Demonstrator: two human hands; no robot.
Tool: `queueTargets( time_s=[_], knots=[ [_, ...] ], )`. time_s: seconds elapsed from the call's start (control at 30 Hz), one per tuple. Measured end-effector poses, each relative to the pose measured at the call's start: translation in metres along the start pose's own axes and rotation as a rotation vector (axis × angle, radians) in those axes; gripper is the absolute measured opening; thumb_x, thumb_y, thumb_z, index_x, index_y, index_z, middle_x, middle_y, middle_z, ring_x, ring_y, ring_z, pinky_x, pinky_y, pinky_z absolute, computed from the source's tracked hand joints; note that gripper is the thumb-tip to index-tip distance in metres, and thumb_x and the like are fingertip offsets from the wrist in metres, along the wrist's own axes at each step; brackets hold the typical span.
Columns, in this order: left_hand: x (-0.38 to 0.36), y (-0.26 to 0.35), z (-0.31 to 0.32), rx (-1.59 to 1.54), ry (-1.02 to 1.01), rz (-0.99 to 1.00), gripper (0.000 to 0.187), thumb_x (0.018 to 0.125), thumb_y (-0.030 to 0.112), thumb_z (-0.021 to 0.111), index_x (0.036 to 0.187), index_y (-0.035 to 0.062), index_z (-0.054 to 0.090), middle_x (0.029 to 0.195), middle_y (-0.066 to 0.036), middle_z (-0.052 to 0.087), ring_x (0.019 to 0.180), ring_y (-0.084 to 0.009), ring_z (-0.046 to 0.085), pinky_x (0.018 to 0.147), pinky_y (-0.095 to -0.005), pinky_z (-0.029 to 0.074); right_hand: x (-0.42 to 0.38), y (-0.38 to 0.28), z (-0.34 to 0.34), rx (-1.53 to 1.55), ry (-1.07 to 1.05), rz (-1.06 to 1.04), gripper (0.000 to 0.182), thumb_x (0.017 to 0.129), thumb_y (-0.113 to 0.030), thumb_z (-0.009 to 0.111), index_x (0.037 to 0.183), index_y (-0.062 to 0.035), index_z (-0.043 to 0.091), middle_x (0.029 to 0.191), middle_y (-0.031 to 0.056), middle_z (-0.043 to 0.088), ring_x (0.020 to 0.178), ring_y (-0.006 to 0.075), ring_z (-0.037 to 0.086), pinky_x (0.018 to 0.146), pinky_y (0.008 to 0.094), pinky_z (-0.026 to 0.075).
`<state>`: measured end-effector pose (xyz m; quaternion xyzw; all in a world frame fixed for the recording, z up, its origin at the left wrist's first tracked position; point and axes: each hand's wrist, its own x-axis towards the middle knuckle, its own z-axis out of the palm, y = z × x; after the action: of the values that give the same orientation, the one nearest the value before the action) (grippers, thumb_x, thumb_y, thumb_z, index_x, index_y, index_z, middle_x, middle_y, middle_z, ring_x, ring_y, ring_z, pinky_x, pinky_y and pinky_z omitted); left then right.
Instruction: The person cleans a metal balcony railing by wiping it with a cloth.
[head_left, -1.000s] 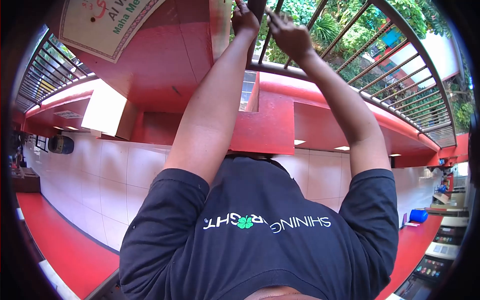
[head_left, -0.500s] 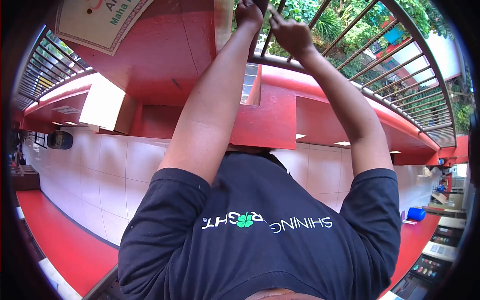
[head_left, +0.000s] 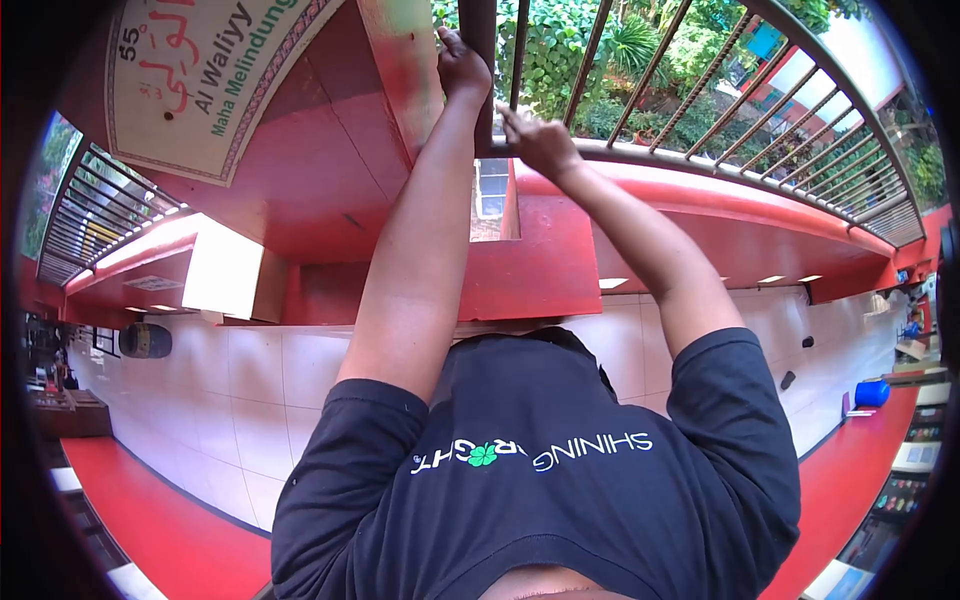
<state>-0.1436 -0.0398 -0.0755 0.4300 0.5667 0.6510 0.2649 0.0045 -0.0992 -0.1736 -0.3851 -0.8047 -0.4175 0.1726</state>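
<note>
My left hand (head_left: 463, 68) is raised at the top, its fingers curled beside a dark metal post (head_left: 478, 22) at the edge of a red pillar (head_left: 385, 60). Whatever it may hold is hidden. To its right and lower, my right hand (head_left: 543, 145) has fingers partly stretched toward the post's lower end, just above the rail (head_left: 620, 153). Nothing shows between these fingers, and whether they touch the metal is unclear.
Dark railing bars (head_left: 648, 72) with plants behind run to the upper right. A printed sign (head_left: 225, 100) is on the red surface at upper left. Below are a red ledge (head_left: 545, 265) and pale floor tiles (head_left: 250, 375). A blue container (head_left: 871, 393) stands far right.
The view has shifted, showing more of the sign and railing. Both hands appear lower and farther left; my right hand is nearer the post's foot. My left hand's fingers stay curled.
</note>
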Motion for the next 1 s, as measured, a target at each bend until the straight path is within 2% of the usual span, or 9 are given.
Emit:
queueTargets(
  time_s=[0.13, 0.23, 0.33, 0.43, 0.53, 0.7, 0.8, 0.87, 1.0],
  knots=[
    [0.002, -0.003, 0.001, -0.095, -0.048, 0.029, 0.078, 0.107, 0.055, 0.013, 0.111, 0.0039, 0.071, 0.106, -0.023, 0.072, 0.108, -0.0433, 0.065, 0.098, -0.0500, 0.048, 0.031, -0.003, -0.020, 0.112, -0.250, 0.057, 0.022, 0.088, -0.017, 0.057, 0.097, -0.0073, 0.074, 0.141, 0.0116, 0.061, 0.058, 0.0219, 0.072, 0.048, 0.0380, 0.056],
    [-0.004, 0.003, -0.001, -0.042, 0.011, 0.028, 0.076, 0.107, 0.053, 0.014, 0.110, 0.0028, 0.071, 0.105, -0.023, 0.072, 0.108, -0.0433, 0.065, 0.097, -0.0504, 0.049, 0.025, -0.007, -0.019, 0.045, -0.085, 0.136, 0.030, 0.088, -0.017, 0.056, 0.112, -0.0078, 0.072, 0.140, 0.0103, 0.062, 0.055, 0.0203, 0.071, 0.046, 0.0368, 0.054],
    [-0.002, 0.001, -0.001, -0.101, -0.026, 0.066, 0.075, 0.108, 0.051, 0.014, 0.109, 0.0026, 0.071, 0.104, -0.023, 0.072, 0.107, -0.0440, 0.065, 0.098, -0.0508, 0.048, 0.010, -0.026, 0.011, 0.057, -0.292, 0.075, 0.040, 0.089, -0.016, 0.056, 0.127, -0.0055, 0.067, 0.120, 0.0104, 0.073, 0.054, 0.0173, 0.070, 0.045, 0.0375, 0.052],
    [-0.003, 0.000, 0.002, -0.059, 0.040, 0.059, 0.074, 0.108, 0.050, 0.015, 0.107, 0.0016, 0.070, 0.104, -0.024, 0.072, 0.107, -0.0452, 0.064, 0.097, -0.0516, 0.048, 0.044, 0.007, -0.032, 0.178, -0.444, 0.053, 0.031, 0.088, -0.013, 0.059, 0.117, -0.0124, 0.070, 0.099, 0.0078, 0.076, 0.059, 0.0233, 0.072, 0.051, 0.0373, 0.056],
    [-0.009, 0.012, -0.004, -0.050, 0.025, 0.032, 0.072, 0.108, 0.050, 0.015, 0.109, 0.0018, 0.069, 0.104, -0.025, 0.072, 0.106, -0.0457, 0.064, 0.096, -0.0532, 0.048, 0.064, 0.059, -0.068, 0.457, -0.397, -0.045, 0.022, 0.089, -0.019, 0.061, 0.103, -0.0249, 0.077, 0.089, 0.0044, 0.076, 0.071, 0.0263, 0.074, 0.061, 0.0430, 0.059],
    [-0.002, -0.002, 0.000, 0.036, 0.018, -0.001, 0.076, 0.107, 0.052, 0.010, 0.117, 0.0041, 0.067, 0.113, -0.026, 0.069, 0.114, -0.0456, 0.061, 0.103, -0.0507, 0.045, 0.095, 0.098, -0.120, 0.535, 0.029, 0.533, 0.020, 0.094, -0.029, 0.060, 0.104, -0.0271, 0.078, 0.084, 0.0121, 0.075, 0.075, 0.0349, 0.073, 0.070, 0.0456, 0.060],
    [-0.019, 0.028, -0.016, 0.013, -0.058, -0.036, 0.076, 0.107, 0.053, 0.011, 0.119, 0.0041, 0.067, 0.115, -0.025, 0.069, 0.116, -0.0445, 0.061, 0.105, -0.0492, 0.045, 0.107, 0.097, -0.139, 0.786, 0.142, 0.715, 0.033, 0.089, -0.008, 0.060, 0.119, -0.0168, 0.069, 0.092, 0.0029, 0.070, 0.073, 0.0255, 0.070, 0.070, 0.0379, 0.059],
    [-0.018, 0.022, -0.011, -0.026, 0.036, 0.057, 0.071, 0.108, 0.048, 0.013, 0.108, 0.0058, 0.071, 0.103, -0.023, 0.072, 0.104, -0.0449, 0.065, 0.095, -0.0543, 0.048, 0.107, 0.101, -0.125, 0.861, 0.294, 0.737, 0.024, 0.094, -0.030, 0.064, 0.106, -0.0150, 0.078, 0.081, 0.0126, 0.076, 0.071, 0.0272, 0.074, 0.069, 0.0429, 0.059],
    [-0.015, 0.017, -0.009, -0.023, 0.036, 0.040, 0.071, 0.108, 0.048, 0.014, 0.108, 0.0060, 0.070, 0.103, -0.023, 0.072, 0.103, -0.0452, 0.065, 0.093, -0.0546, 0.049, 0.112, 0.101, -0.130, 1.400, 0.301, 0.965, 0.028, 0.091, -0.022, 0.073, 0.105, 0.0023, 0.075, 0.090, 0.0116, 0.076, 0.080, 0.0129, 0.073, 0.060, 0.0245, 0.061]
  ],
)
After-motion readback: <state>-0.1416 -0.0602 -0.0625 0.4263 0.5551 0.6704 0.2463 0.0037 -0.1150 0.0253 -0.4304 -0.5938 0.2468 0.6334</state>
